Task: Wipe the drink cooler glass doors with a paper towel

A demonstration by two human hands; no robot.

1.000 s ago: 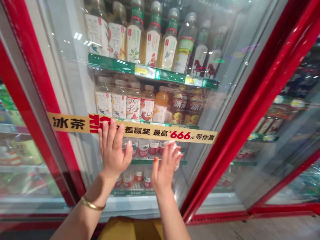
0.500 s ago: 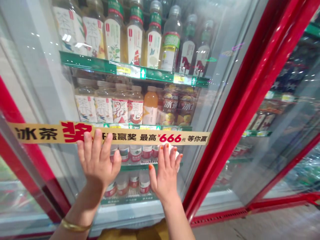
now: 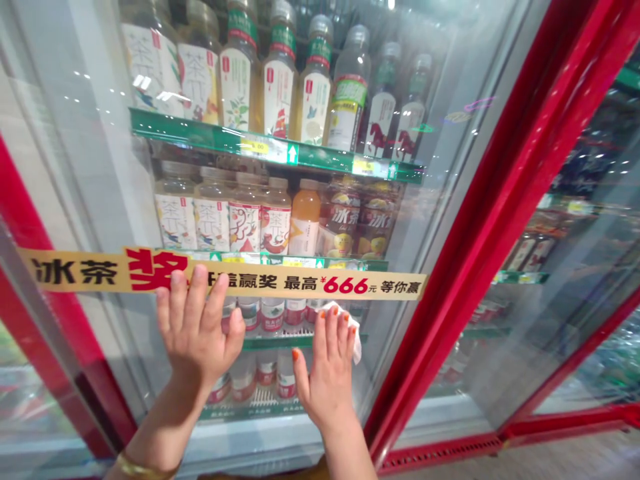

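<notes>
On the glass door (image 3: 430,207) of a red-framed drinks cooler (image 3: 465,267), the left hand (image 3: 197,333) is spread flat, with its fingertips over a yellow printed strip (image 3: 250,282). The right hand (image 3: 327,380) is also open, its straight fingers laid over a white tissue (image 3: 357,343), which is between them and the glass, just below the strip. Behind the glass, drink bottles (image 3: 278,93) stand on green-edged shelves (image 3: 195,133).

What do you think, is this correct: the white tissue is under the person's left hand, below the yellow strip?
Not quite: the white tissue is under the right hand, not the left hand, as the head view shows. It is indeed below the yellow strip.
</notes>
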